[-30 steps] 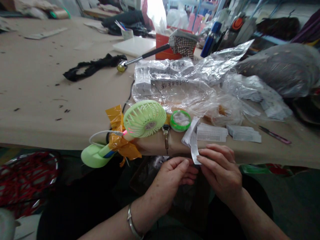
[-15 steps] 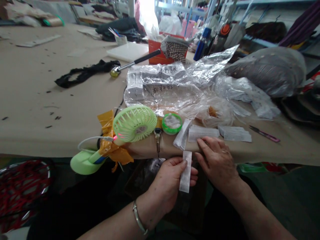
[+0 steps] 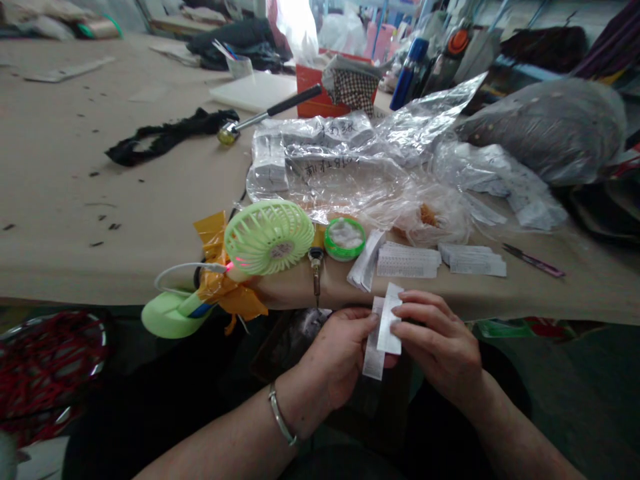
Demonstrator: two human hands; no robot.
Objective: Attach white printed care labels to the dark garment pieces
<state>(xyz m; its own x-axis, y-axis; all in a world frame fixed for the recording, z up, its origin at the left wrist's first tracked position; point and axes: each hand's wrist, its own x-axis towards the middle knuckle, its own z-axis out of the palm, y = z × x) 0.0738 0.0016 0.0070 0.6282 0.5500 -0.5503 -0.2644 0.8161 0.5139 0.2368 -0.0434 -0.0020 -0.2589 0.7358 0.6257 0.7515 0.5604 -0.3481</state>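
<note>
My left hand (image 3: 340, 350) pinches a printed white label strip (image 3: 374, 357) between thumb and fingers, just off the table's front edge. A second white label strip (image 3: 391, 320) is gripped in my right hand (image 3: 440, 340) and partly overlaps the first. Just beyond, on the table edge, lie a stack of printed labels (image 3: 407, 260), another label stack (image 3: 473, 260) to its right and a slanted bundle of labels (image 3: 367, 261) to its left. A green round tub (image 3: 345, 253) with white wadding sits behind the bundle. A soldering iron (image 3: 316, 273) points down over the edge.
A green fan (image 3: 270, 243) is taped to the table edge at left. Clear plastic bags (image 3: 340, 180) cover the middle. Small scissors or snips (image 3: 534, 260) lie at right. Further back are a metal-shafted tool (image 3: 275, 110), black fabric (image 3: 170, 137) and a red box (image 3: 313, 100).
My right hand has come back from the label stack toward my left hand and now holds a second label strip against the first. The camera view has shifted slightly.
</note>
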